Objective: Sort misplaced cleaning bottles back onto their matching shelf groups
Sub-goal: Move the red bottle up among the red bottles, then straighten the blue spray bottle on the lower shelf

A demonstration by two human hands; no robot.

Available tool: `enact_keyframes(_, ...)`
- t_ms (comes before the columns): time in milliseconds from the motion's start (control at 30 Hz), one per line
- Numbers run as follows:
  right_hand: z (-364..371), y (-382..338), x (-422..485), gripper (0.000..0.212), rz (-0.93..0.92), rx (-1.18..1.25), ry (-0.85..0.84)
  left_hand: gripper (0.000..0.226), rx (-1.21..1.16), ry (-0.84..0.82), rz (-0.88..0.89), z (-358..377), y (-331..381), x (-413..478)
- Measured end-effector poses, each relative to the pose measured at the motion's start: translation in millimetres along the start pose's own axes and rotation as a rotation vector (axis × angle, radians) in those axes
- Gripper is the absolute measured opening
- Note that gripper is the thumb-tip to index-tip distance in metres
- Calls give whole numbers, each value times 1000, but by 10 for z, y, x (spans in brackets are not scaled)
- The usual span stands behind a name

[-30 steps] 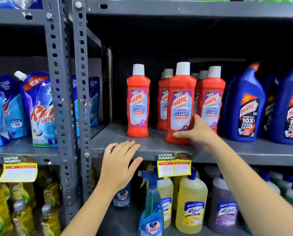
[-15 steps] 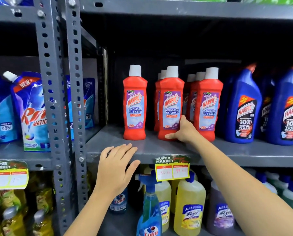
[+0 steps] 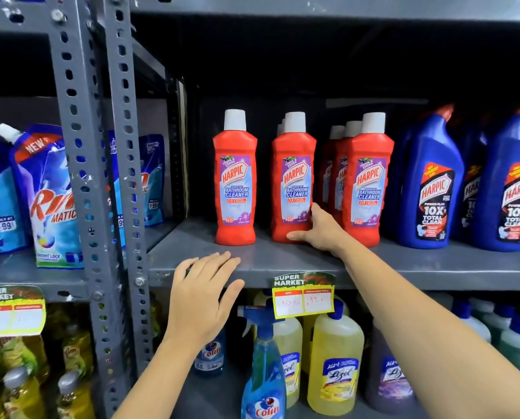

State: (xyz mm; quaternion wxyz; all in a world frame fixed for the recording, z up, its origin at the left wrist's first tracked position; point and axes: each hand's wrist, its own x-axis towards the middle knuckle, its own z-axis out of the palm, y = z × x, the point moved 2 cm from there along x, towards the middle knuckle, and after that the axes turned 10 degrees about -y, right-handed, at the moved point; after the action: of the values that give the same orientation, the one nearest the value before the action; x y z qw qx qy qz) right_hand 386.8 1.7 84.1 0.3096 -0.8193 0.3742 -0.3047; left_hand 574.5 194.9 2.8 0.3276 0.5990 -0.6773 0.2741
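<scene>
The right hand (image 3: pixel 319 229) has slid the red Harpic bottle (image 3: pixel 293 179) back from the shelf (image 3: pixel 282 261) front edge into its group, fingers still cupping its base; left hand (image 3: pixel 202 297) rests open, so placement looks nearly finished.

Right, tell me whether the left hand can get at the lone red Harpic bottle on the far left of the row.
Probably yes. The left hand rests open at the shelf edge, and the lone red Harpic bottle stands just beyond with bare shelf between.
</scene>
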Motion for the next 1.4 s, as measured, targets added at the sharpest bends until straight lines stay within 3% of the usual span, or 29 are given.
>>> enact_keyframes(800,11,55,-31,89,22,16,57,51,51,-2,47,20,-20,-11)
enact_keyframes(900,-57,-66,-207,92,27,68,279,51,86,-31,78,25,-25,-60)
enact_keyframes(1000,-56,-293,-672,46,-277,215,752,55,95,-25,71,68,-39,-224)
enact_keyframes(1067,86,-423,-1109,22,-521,254,954,56,115,-23,37,148,-65,-419)
enact_keyframes(1133,445,-430,-1460,9,-662,250,881,57,144,-51,-7,292,-105,-685)
enact_keyframes(1200,939,-248,-1667,8,-673,151,635,57,139,-132,-46,458,-134,-981)
enact_keyframes(1300,1594,319,-1792,11,-499,-65,340,55,107,-306,-102,742,-127,-1458)
enact_keyframes(1400,1849,853,-1762,33,-196,-76,287,56,77,-519,-163,1084,-116,-1952)
